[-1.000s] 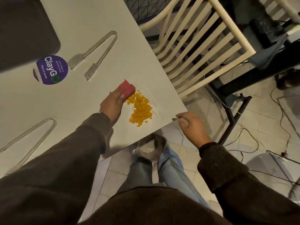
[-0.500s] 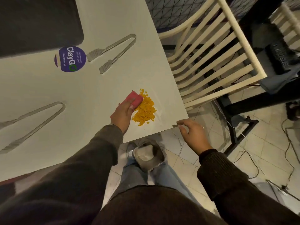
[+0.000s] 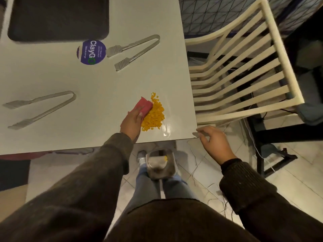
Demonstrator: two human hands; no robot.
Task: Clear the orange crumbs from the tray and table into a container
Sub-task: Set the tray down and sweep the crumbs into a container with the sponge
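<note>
Sweeping step. The left hand (image 3: 132,122) grips a sponge (image 3: 144,106) set against the crumbs (image 3: 153,116), which are heaped on the table (image 3: 87,81) near its front edge. The right hand (image 3: 214,142) is relaxed and empty, fingertips at the table corner. Likely next move: push the heap over the edge into the container (image 3: 160,165) (at the knees, just below), keeping the heap from scattering.

Over the last second the left hand (image 3: 131,122), holding the red sponge (image 3: 143,106), slid it from the far end of the orange crumbs (image 3: 153,117) along their left side, bunching the pile tighter and nearer the table (image 3: 87,81) corner.
</note>
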